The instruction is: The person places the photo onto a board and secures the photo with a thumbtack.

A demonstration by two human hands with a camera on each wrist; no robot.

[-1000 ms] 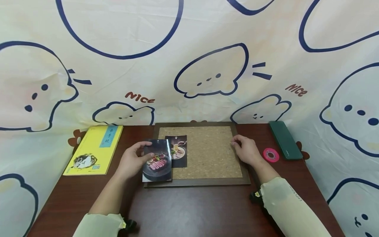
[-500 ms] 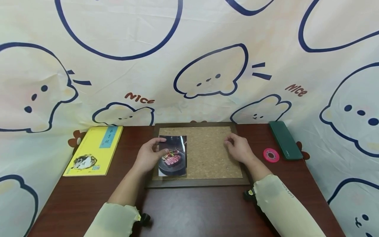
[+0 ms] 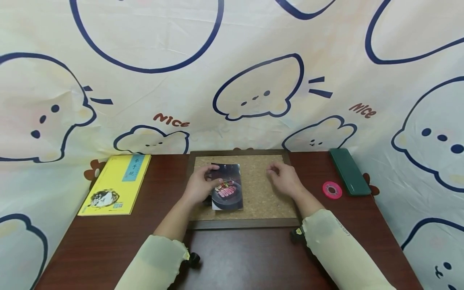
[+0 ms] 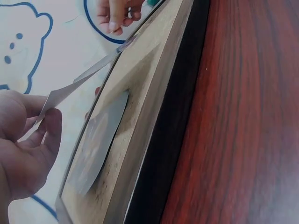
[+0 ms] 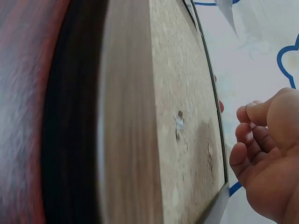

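Note:
My left hand [image 3: 200,185] pinches a photo print [image 3: 227,183] by its left edge, thumb in front. It shows a dark plate of sliced meat. The print is raised over a framed cork board [image 3: 261,203]; the left wrist view catches it edge-on. A second food photo [image 4: 100,144] lies on the board's left part, its edge curling up; the held print and left hand mostly hide it in the head view. Above the board's right part is my right hand [image 3: 284,179], fingers curled and thumb tip against the index finger; I cannot tell whether something tiny is between them.
Left of the board lies a yellow book [image 3: 116,185]. A pink tape roll [image 3: 332,189] and a dark green box [image 3: 349,171] lie to the right. The brown table [image 3: 246,257] backs onto a cartoon-printed cloth. The right wrist view shows a small pale mark [image 5: 179,122] on the cork.
My left hand has carried the print rightward, from the board's left edge to past the second photo. My right hand has moved left, from the frame's right side inward over the cork.

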